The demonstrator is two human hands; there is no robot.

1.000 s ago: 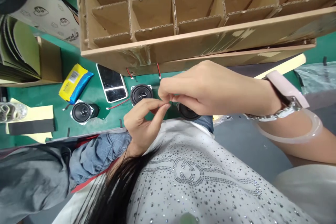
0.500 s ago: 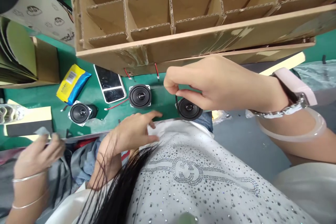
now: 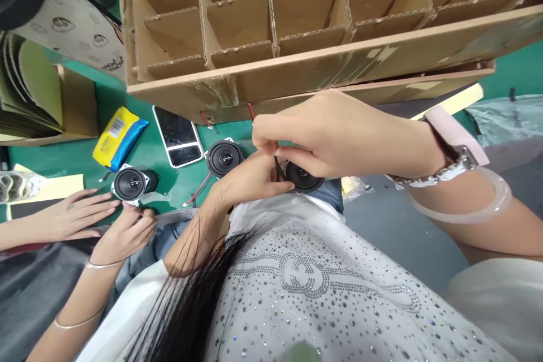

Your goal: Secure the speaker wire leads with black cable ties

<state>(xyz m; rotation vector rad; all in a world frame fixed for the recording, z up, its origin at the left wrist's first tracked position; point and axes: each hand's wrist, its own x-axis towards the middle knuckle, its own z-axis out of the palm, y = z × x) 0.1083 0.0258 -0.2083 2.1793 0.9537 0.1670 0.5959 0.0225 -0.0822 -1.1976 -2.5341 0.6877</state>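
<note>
Black cone loudspeaker point(image 3: 302, 176), thin dark lead point(image 3: 278, 168) pinched closed by right hand point(image 3: 297, 138) — left hand point(image 3: 250, 176) touching speaker rim, grip unclear — green bench mat point(image 3: 102, 90) left, cardboard partition tray point(image 3: 271, 28) far.

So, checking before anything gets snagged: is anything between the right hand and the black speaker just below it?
Nothing visible stands between them. The right hand sits directly over the black speaker, with a thin dark wire held at its fingertips. The left hand touches the speaker's near edge, beside it rather than between.

Black speaker point(image 3: 302, 176); white shirt point(image 3: 322, 317), rhinestone-dotted; yellow-blue packet point(image 3: 120, 138); green bench point(image 3: 82, 167).
</note>
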